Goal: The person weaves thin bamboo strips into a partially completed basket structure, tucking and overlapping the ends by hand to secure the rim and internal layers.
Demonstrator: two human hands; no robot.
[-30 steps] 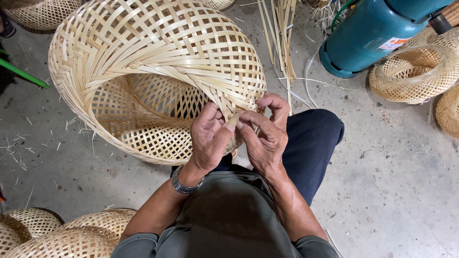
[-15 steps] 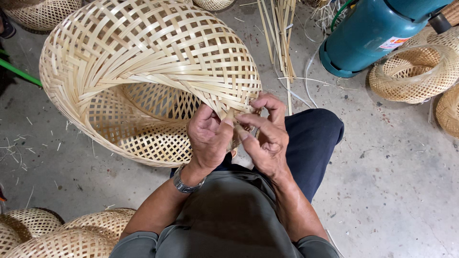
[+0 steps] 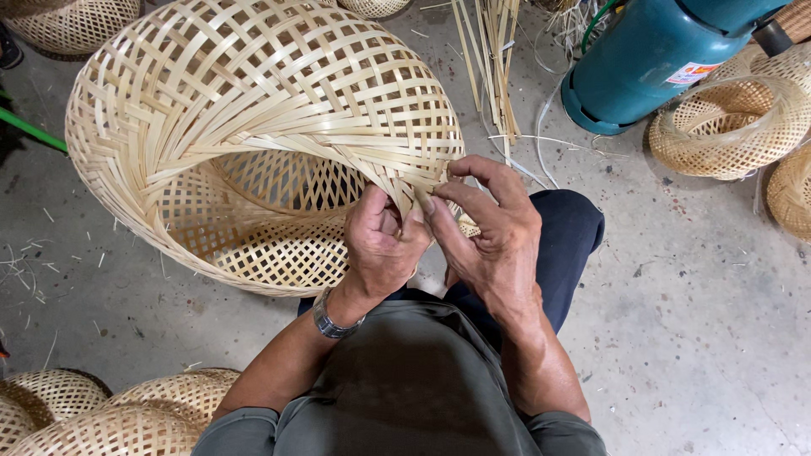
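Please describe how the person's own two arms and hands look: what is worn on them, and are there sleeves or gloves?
Both hands are bare, with no gloves: the left hand and the right hand. The left wrist carries a silver metal wristwatch with a link band. Nothing is worn on the right wrist. Both forearms are uncovered; short grey-green sleeves end above the elbows.

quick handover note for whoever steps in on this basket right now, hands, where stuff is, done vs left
Left hand: closed in a pinch grip on the bamboo strips at the near rim of the large woven basket.
Right hand: fingertips pressed on the same strips from the other side, fingers partly spread.
Basket lies on its side on the concrete floor, against the person's knee, its opening turned towards them.
Done: body and dome are woven.
Left: loose strip ends at the rim under the hands are not yet tucked in.
Spare strips lie behind; finished baskets right and lower left.
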